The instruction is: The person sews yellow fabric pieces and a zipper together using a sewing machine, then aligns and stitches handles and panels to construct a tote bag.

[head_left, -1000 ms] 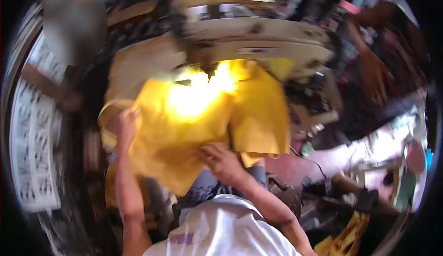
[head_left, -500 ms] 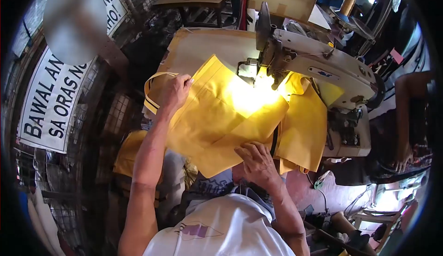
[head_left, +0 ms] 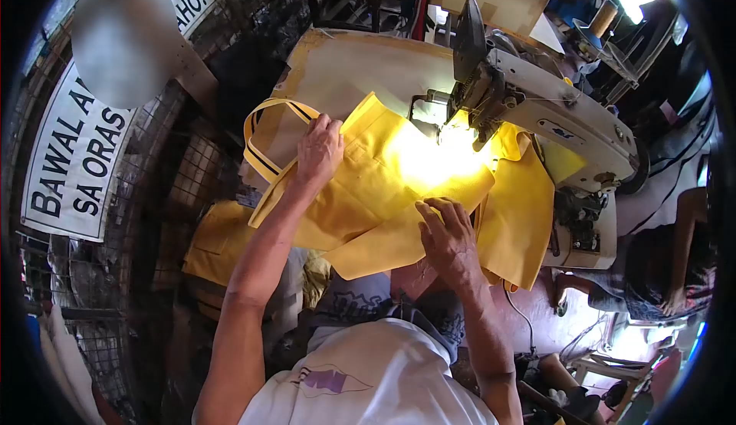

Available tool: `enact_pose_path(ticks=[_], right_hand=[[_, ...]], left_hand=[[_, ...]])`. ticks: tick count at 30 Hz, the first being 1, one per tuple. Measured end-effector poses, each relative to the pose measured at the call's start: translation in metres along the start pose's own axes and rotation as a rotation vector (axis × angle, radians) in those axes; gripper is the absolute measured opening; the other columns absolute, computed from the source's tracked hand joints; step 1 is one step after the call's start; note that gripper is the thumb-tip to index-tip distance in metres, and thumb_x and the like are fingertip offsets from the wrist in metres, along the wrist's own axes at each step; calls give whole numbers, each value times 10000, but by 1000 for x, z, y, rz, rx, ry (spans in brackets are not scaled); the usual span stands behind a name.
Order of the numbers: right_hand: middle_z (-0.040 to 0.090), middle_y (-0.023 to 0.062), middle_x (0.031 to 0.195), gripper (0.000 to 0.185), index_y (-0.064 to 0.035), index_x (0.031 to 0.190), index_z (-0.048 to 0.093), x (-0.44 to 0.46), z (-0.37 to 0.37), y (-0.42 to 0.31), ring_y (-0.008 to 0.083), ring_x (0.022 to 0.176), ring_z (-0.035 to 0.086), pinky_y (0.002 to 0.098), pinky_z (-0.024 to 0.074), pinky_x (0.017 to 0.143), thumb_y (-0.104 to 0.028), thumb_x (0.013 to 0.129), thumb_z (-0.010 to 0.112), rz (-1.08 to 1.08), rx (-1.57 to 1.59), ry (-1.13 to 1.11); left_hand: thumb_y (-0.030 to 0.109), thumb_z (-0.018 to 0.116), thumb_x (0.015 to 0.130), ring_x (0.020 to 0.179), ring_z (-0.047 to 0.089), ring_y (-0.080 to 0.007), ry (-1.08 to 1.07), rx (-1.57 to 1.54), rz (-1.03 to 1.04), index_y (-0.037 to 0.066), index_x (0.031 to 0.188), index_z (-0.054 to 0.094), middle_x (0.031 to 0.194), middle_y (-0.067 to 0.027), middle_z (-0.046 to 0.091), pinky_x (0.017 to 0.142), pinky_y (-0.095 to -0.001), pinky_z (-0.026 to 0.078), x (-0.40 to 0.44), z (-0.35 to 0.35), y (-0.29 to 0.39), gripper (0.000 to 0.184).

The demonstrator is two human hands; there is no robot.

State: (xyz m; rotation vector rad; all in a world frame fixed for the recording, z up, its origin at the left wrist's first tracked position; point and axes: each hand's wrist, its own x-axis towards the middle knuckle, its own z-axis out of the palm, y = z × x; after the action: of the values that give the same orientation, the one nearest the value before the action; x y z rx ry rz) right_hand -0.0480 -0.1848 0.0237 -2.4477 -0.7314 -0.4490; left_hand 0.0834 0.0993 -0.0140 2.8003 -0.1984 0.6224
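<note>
Yellow fabric (head_left: 368, 195) lies across the sewing table and under the head of a sewing machine (head_left: 563, 118), brightly lit near the needle area. My left hand (head_left: 319, 149) is closed on the fabric's upper left edge, beside a yellow strap (head_left: 255, 137) with dark stripes that loops out to the left. On the fabric's lower right part rests my right hand (head_left: 448, 237), its fingers slightly bent and apart. Glare hides the needle and the cloth beneath it. More of the yellow fabric hangs over the table's front edge.
The bare table top (head_left: 368, 61) extends behind the fabric. Folded yellow cloth (head_left: 218, 241) is at the lower left, near a wire mesh wall with a lettered sign (head_left: 77, 157). A thread spool (head_left: 603, 19) stands at the back right. Another person's arm (head_left: 685, 249) shows at the right.
The view has shifted and sharpened. My left hand has drawn the fabric's left edge inward, folding it over more, and the strap loop stands wider. My right hand has slid slightly up along the cloth.
</note>
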Motion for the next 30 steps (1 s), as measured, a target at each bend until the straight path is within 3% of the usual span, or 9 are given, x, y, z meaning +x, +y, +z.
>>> enact_pose_path(ticks=[2,5,11,14,17,20,26,30], right_hand=[[630,142,1212,409,-37,1242,648,0,3,0,341,1143,597,457,495,978,-10,838,706,8,6,-16],[630,134,1225,405,-40,1247,648,-5,14,4,335,1165,591,452,471,996,-20,847,701,-6,0,-46],[629,122,1236,371,-52,1231,663,-8,17,7,329,1193,580,454,444,1023,-56,860,691,-11,3,-57],[628,118,1241,366,-64,1232,667,-10,19,8,330,1192,580,455,442,1024,-73,867,690,-1,9,-42],[627,118,1246,360,-75,1238,669,-11,19,6,329,1189,579,454,439,1022,-82,878,687,17,21,-32],[624,118,1250,349,-81,1243,669,-12,21,6,327,1190,574,455,434,1021,-99,895,680,21,35,-16],[614,117,1256,330,-82,1252,666,-13,22,5,323,1206,560,463,416,1028,-125,925,665,38,42,-23],[613,118,1257,324,-85,1255,667,-14,22,7,323,1206,559,470,411,1030,-128,934,660,40,49,-24]], left_hand=[[90,683,880,1076,597,-326,-19,21,-10,29,1097,646,1072,-134,581,929,-418,520,1,3,3,228],[55,659,864,1072,600,-340,45,44,92,23,1020,633,1072,-151,574,938,-427,522,2,8,6,161],[85,648,871,1051,586,-294,-63,219,139,23,1054,658,1082,-128,578,933,-417,492,19,15,20,193],[104,635,891,1054,575,-264,-16,315,210,25,1056,660,1070,-112,577,931,-396,482,24,22,27,184],[74,614,888,1031,586,-293,33,276,224,8,1023,647,1034,-132,571,910,-418,492,28,25,29,155],[71,614,890,1036,589,-291,-57,282,223,3,1054,649,1059,-139,565,921,-407,500,31,18,34,180],[59,604,898,1061,598,-291,11,257,284,-31,1159,641,1091,-139,554,948,-388,527,29,25,36,279],[51,595,908,1055,611,-291,-34,245,360,-45,1200,631,1091,-146,552,902,-382,558,34,27,36,309]])
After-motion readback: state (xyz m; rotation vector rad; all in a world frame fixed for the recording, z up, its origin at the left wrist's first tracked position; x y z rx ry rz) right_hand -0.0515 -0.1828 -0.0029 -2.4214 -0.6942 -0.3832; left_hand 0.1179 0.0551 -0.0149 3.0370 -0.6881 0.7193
